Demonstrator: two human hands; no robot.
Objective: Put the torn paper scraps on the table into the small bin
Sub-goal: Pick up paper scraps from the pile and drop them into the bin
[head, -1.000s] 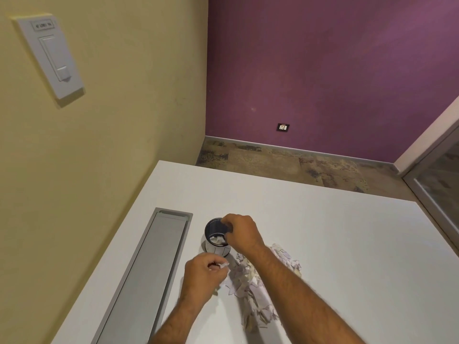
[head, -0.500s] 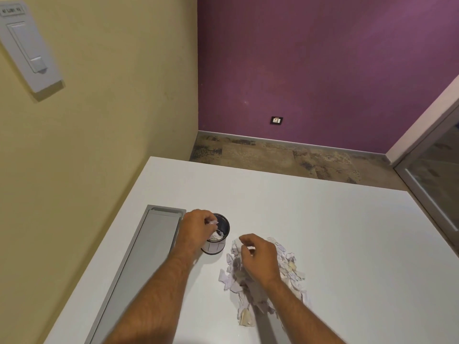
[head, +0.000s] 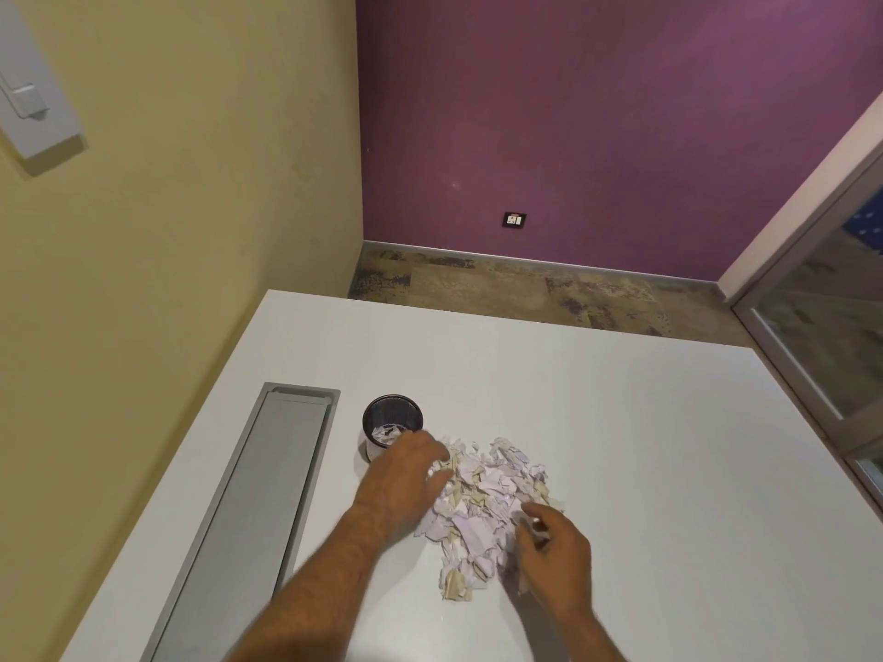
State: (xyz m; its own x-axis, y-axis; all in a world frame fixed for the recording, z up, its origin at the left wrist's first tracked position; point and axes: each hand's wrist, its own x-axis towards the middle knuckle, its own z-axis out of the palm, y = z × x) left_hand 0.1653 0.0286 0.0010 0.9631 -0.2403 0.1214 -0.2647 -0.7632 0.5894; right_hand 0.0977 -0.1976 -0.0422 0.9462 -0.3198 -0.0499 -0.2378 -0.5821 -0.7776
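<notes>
A small dark mesh bin (head: 393,415) stands on the white table (head: 645,422), with a few white scraps lying inside it. To its right, a loose pile of torn paper scraps (head: 485,494) is spread on the tabletop. My left hand (head: 406,480) lies just below the bin, and its fingers reach onto the left edge of the pile; motion blur hides any scrap under them. At the pile's lower right edge, my right hand (head: 556,542) has its fingers curled and pinches some white scraps.
A long grey metal cable-tray lid (head: 267,494) is set into the table left of the bin. A yellow wall with a switch plate (head: 28,102) runs close along the left. A glass door (head: 831,336) stands at the right. Carpeted floor lies beyond the table's far edge.
My left hand has left the bin's mouth and moved right and down to the pile. My right hand has shifted from the pile's left part to its lower right edge.
</notes>
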